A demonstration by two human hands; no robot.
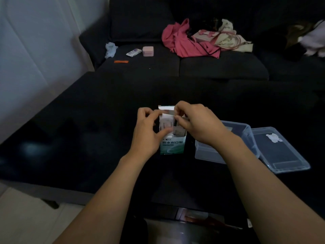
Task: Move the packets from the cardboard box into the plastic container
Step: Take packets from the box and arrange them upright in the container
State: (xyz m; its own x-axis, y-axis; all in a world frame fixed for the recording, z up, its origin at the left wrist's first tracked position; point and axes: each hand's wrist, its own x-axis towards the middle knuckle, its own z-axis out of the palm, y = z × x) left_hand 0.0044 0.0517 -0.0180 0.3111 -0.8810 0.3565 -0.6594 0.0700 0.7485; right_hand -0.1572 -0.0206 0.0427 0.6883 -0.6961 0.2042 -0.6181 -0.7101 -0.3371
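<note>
On a dark tabletop (88, 147), a person's left hand (146, 132) steadies an open cardboard box (173, 144) of waterproof plasters, thumb and fingers curled round its left side, while the right hand (197, 123) pinches the tops of the packets (166, 123) standing inside. Lifting them straight up, clear of the raised flap (166, 108), looks the cleanest way out. The clear plastic container (246, 132) waits open just right of the box, partly hidden by the right wrist, its lid (281, 152) beside it. Beyond, a dark sofa (219, 67) holds pink clothing (184, 41) and a small pink case (148, 51).
</note>
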